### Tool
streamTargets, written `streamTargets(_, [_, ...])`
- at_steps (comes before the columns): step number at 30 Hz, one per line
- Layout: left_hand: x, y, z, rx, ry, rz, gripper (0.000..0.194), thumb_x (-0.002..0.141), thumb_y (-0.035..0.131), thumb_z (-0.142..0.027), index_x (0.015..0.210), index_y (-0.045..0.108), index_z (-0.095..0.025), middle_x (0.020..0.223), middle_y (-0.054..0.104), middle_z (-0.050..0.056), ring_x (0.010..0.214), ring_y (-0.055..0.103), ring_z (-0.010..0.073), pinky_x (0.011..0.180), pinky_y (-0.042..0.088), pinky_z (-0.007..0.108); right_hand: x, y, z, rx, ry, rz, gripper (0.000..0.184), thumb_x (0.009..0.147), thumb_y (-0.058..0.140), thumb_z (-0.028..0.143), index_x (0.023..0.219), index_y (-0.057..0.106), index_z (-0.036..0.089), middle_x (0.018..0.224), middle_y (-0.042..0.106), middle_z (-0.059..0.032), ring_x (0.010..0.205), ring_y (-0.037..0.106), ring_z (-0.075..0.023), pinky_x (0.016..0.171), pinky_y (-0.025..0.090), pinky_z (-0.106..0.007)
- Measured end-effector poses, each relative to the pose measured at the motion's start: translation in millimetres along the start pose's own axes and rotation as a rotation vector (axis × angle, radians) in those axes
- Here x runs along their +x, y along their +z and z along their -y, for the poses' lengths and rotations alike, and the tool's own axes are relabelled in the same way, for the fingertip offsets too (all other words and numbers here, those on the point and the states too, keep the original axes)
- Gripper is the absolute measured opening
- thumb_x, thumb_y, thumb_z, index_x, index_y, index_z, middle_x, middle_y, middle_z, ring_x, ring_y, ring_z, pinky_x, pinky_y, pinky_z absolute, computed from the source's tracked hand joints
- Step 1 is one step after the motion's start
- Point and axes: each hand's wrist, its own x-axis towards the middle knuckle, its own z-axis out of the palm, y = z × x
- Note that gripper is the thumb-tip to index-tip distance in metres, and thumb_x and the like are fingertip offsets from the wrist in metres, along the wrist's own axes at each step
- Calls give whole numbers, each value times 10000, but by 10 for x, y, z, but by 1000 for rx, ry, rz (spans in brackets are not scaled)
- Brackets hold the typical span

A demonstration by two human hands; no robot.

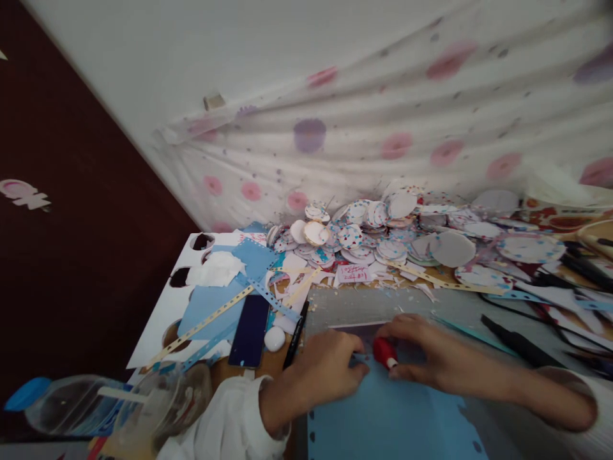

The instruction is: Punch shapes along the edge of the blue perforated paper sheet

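Note:
A sheet of blue paper (393, 415) lies on the grey cutting mat (330, 303), with punched holes along its left side and near its lower right. My right hand (426, 351) grips a small red craft punch (383, 352) with a white part, between thumb and fingers, at the sheet's far edge. Just left of the punch, my left hand (330, 364) is curled over the sheet, thumb and forefinger pinching near that edge. The exact contact of its fingertips is partly hidden.
Behind the mat are piled round paper discs (352, 236) and scraps. To the left lie a phone (249, 330), a black pen (295, 335), a white rounded case (274, 339) and punched strips. A plastic bottle (71, 406) lies lower left. Black-handled tools (522, 342) are at right.

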Motion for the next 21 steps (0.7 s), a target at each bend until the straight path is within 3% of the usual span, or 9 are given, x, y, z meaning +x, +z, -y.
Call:
streamTargets(6, [43, 58, -11, -23, 52, 1, 279, 912, 614, -357, 1048, 812, -215, 986, 811, 93, 884, 728, 263, 722, 465, 311, 21, 69, 8, 109, -11, -42, 424, 816, 700, 598, 1019, 696, 226, 1083, 719, -94, 1043, 630, -296, 958, 463, -465])
streamTargets(12, [96, 38, -26, -34, 20, 42, 248, 898, 643, -355, 960, 834, -209, 832, 791, 36, 673, 642, 174, 598, 358, 276, 33, 63, 29, 259, 44, 17, 341, 778, 768, 536, 882, 681, 222, 898, 724, -33, 884, 639, -233, 843, 479, -370])
streamTargets(15, [119, 23, -23, -54, 18, 65, 217, 869, 669, -343, 900, 837, -208, 691, 721, -7, 624, 569, 140, 552, 296, 262, 29, 125, -47, 296, 103, -6, 350, 706, 830, 518, 829, 690, 222, 842, 722, -16, 835, 633, -219, 809, 474, -350])
streamTargets(18, [134, 29, 4, -88, 43, 95, 208, 838, 697, -357, 867, 833, -204, 583, 613, -39, 595, 500, 121, 533, 270, 249, 12, 145, -81, 326, 115, 23, 409, 738, 767, 609, 806, 691, 212, 807, 712, -24, 786, 632, -213, 733, 475, -332])
streamTargets(21, [136, 37, 14, -124, 74, 112, 210, 832, 696, -340, 836, 829, -177, 551, 564, -41, 567, 453, 114, 525, 270, 251, -11, 113, -50, 323, 80, 54, 405, 754, 755, 604, 844, 699, 213, 850, 714, -32, 832, 631, -222, 770, 473, -337])
